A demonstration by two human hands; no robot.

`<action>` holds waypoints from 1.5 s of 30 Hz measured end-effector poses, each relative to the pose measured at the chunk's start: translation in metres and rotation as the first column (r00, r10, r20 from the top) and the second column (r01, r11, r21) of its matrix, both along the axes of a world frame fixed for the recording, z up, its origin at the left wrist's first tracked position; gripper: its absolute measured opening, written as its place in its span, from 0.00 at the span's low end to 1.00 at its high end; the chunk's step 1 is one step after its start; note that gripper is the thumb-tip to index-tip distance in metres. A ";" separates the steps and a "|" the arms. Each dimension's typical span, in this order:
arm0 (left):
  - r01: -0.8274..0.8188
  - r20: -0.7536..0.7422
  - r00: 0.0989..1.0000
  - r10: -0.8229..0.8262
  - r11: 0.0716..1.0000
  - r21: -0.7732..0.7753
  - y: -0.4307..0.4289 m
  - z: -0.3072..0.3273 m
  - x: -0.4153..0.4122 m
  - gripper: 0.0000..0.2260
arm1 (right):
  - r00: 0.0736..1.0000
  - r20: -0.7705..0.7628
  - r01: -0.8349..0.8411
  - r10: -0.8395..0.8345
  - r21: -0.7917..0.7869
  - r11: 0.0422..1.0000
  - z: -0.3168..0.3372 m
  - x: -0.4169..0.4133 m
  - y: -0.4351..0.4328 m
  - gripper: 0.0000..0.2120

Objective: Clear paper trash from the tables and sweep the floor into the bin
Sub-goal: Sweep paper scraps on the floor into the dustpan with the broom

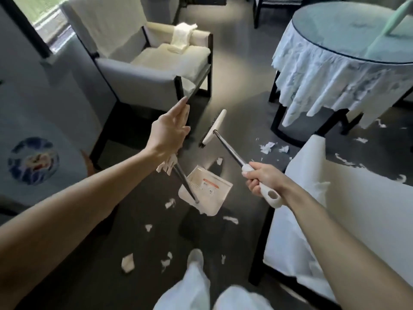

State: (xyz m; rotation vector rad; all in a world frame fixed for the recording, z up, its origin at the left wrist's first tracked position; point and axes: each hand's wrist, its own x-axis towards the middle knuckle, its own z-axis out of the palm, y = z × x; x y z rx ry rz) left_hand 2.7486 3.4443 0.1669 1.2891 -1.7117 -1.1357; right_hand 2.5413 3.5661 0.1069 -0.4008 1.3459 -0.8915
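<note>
Right grip (263, 179) closed around the white end of a broom (228, 148), left grip (169, 130) holding the top of a dustpan's pole, a person stands on a dark floor (241, 101) littered with torn paper. A round glass tabletop (324, 25) with a white skirt stands ahead to the right, a pale armchair (138, 70) ahead to the left.

The broom's long axis runs from the right grip forward, leftward and down to the broom head (213, 128), which sits crosswise to the shaft just beyond the left grip, bristles downward; whether they touch the floor cannot be told. The dustpan (210, 189) hangs between the two grips and below both, its pole slanting up and left into the left grip. Its mouth appears to face away from the person, toward the broom head, though the angle leaves doubt.

One scatter of paper scraps (127, 262) lies around the person's feet, on the near side of the pan and closer to the left arm. A second scatter (267, 147) lies right of the broom shaft, near the tabletop's legs, on the right grip's side. The broom head sits beyond the pan and away from the near scatter, so the coming stroke likely means turning the pan or bringing the head back round. No bin is in view.
</note>
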 end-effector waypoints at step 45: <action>-0.063 0.178 0.981 0.075 0.995 -0.073 -1.302 -0.018 -0.812 0.31 | 0.991 -0.129 0.046 -0.036 0.075 0.996 -0.005 -0.795 -1.274 0.26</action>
